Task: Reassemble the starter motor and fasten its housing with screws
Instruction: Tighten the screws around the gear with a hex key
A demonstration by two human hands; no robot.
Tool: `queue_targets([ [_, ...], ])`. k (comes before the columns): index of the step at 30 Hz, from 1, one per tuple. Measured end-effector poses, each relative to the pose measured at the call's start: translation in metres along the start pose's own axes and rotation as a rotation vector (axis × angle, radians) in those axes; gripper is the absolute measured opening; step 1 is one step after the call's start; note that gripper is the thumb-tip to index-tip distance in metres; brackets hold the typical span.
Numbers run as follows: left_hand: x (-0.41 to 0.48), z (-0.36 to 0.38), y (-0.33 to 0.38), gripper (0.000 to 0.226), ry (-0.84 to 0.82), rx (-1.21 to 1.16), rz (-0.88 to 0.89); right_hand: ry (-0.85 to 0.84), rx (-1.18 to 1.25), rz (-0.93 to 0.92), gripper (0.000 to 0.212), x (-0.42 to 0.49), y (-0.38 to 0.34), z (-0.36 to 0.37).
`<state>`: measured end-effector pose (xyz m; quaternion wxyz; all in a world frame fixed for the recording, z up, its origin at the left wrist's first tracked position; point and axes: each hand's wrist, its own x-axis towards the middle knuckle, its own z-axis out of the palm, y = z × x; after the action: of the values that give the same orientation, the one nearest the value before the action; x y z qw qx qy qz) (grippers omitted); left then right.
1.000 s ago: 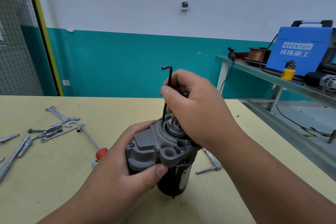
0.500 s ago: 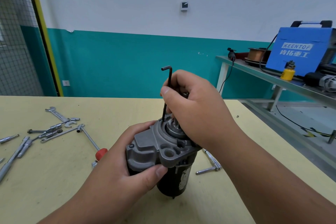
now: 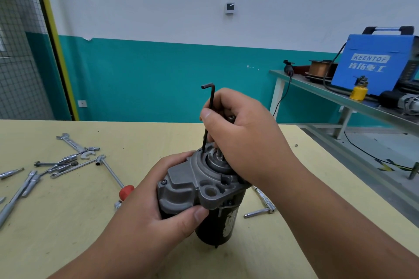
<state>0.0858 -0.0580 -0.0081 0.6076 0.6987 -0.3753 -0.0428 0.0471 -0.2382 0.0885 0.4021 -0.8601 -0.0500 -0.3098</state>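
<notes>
looks like the fastening step: driving a screw into the far rim of the grey housing with a black hex key, held nearly upright, short leg on top and pointing left. judging by the housing already seated on the black motor body and by one screw head showing at the near-left corner, well into the task. next, probably calls for twisting the key while pressing straight down along its shaft, to stop the tip riding out of the socket; cannot see tip or screw, so cannot confirm the seating. holding the starter motor upright at the near middle of the yellow table, bottom end seemingly resting on it. gripping the housing from the near-left with the left hand, thumb pressed across the front face, bracing against the twist. pinching the key's shaft midway up between thumb and fingers of the right hand, wrist arched over the motor's top. off to the left on the table, well apart from the motor, a scatter of wrenches and a red-handled tool.
</notes>
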Motion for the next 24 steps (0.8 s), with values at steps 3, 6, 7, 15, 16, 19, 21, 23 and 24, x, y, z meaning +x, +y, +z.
queue_targets([
  [3,0.0002,0.0001,0.0005,0.068,0.002,-0.005,0.004,0.001,0.002,-0.001,0.018,0.0,0.0004,-0.0004],
  [6,-0.0001,-0.0002,-0.0001,0.068,0.002,-0.009,0.004,0.001,0.008,-0.001,0.018,0.0,0.0007,-0.0003],
  [7,0.0,-0.0003,-0.0005,0.069,0.001,-0.009,0.002,0.001,0.009,-0.001,0.018,0.0,0.0009,-0.0002],
  [15,0.0005,-0.0013,-0.0029,0.073,0.004,0.011,-0.005,0.003,0.015,0.003,0.018,0.0004,0.0024,-0.0001],
  [16,0.0006,-0.0012,-0.0031,0.073,0.003,0.012,-0.005,0.004,0.015,0.004,0.018,0.0004,0.0024,-0.0001],
  [19,0.0003,-0.0014,-0.0039,0.072,0.002,0.014,0.0,0.006,0.013,0.002,0.018,0.0005,0.0022,-0.0002],
  [21,0.0001,-0.0016,-0.0045,0.072,0.001,0.015,0.004,0.01,0.007,-0.002,0.02,0.0005,0.0023,-0.0002],
  [23,0.0004,-0.0015,-0.005,0.073,-0.002,0.015,0.008,0.017,-0.01,-0.009,0.022,0.0002,0.0024,0.0],
  [24,0.0006,-0.0014,-0.0051,0.073,-0.002,0.017,0.009,0.02,-0.019,-0.012,0.024,0.0001,0.0025,0.0002],
])
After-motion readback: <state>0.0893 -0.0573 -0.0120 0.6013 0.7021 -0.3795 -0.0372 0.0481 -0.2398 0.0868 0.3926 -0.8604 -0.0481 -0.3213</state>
